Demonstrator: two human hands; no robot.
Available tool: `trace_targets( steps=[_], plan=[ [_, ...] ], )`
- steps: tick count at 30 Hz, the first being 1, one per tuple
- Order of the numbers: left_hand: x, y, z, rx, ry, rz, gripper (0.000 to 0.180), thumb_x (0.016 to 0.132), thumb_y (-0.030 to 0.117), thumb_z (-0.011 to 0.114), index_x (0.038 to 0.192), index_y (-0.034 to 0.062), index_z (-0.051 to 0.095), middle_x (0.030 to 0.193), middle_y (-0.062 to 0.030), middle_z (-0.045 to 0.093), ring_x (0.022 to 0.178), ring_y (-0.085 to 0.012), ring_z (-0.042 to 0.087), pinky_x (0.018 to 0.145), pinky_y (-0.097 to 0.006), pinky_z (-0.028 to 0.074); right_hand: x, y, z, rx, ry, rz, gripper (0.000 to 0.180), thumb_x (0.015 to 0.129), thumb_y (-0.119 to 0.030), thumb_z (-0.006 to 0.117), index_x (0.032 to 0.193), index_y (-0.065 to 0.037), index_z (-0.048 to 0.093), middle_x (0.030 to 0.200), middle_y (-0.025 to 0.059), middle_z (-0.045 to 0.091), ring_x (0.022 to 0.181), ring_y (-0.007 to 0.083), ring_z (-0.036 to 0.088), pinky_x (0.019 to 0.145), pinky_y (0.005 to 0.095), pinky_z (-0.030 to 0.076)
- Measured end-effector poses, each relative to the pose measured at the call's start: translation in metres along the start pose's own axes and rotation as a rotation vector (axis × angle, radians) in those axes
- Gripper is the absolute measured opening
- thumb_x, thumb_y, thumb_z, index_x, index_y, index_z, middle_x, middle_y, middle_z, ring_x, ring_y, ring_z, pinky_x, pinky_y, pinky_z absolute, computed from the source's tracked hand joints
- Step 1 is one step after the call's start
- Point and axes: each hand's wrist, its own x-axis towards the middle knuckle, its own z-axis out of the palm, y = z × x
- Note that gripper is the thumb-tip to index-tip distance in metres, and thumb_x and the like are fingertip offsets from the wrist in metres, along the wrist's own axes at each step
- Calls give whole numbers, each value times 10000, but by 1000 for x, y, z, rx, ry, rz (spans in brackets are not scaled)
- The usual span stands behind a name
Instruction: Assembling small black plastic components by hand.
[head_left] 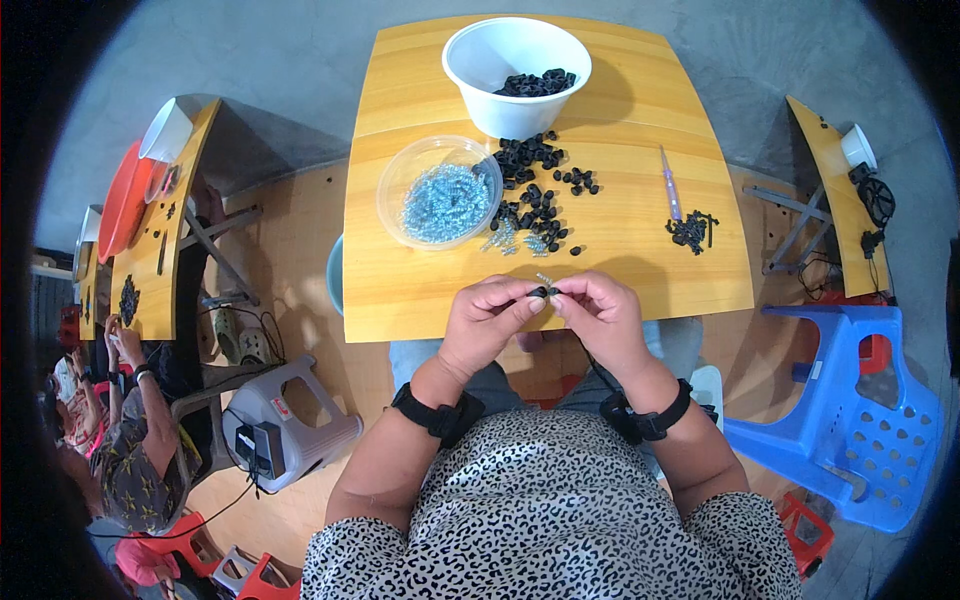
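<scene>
Bits (538, 292), black and seemingly two, are pinched in the left hand (480, 318) and right hand (608, 318), nearer than the one tub (420, 165), likely to keep them steady, though some is hidden. One bowl (512, 118) stands beyond the tub and one tool (671, 188) lies well right of it, perhaps for easy reach; loose black bits (518, 158) beside it are too many to count.

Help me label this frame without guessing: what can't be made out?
All in the head view:
Held black parts: partly covered by the left fingers and right fingers; too small to tell whether joined.
White bowl: bottom partly hidden by black pieces inside.
Blue tub: mostly hidden by the table.
Dark pile near the purple-handled tool: single shapes too small.
</scene>
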Motion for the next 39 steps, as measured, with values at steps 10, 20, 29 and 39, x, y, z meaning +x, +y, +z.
trace_targets(
  steps=[10, 20, 29, 39],
  plan=[
    [0, 2, 1, -31, 40, -108, 181, 891, 81, 693, 1043, -17, 702, 936, -61, 670, 851, -120, 620, 762, -245, 498, 9, -14, -13, -177, -56, -34, 89, 860, -40, 684, 931, 7, 658, 819, 31, 646, 710, 65, 582, 634, 218, 479],
    [-3, -1, -6, -198, 33, -93, 157, 902, 78, 661, 1012, -28, 696, 954, -73, 678, 844, -140, 625, 783, -280, 503, 27, 2, -43, -379, 75, 85, 118, 819, -87, 701, 866, 12, 658, 778, 123, 659, 658, 195, 639, 608, 313, 508],
    [-5, 24, 5, 94, -194, -76, 113, 841, 21, 705, 949, -11, 706, 906, -92, 682, 822, -159, 636, 726, -279, 494, 63, 21, -51, -636, 25, -3, 95, 788, -85, 664, 836, -4, 656, 791, 172, 643, 726, 330, 631, 672, 413, 502],
    [-3, 7, -21, 57, -51, -26, 123, 870, 37, 688, 975, -25, 705, 922, -86, 675, 819, -151, 643, 735, -266, 511, 72, 30, -43, -634, 89, -35, 145, 786, -56, 671, 919, 3, 669, 813, 171, 633, 739, 318, 631, 673, 406, 506]
  ],
)
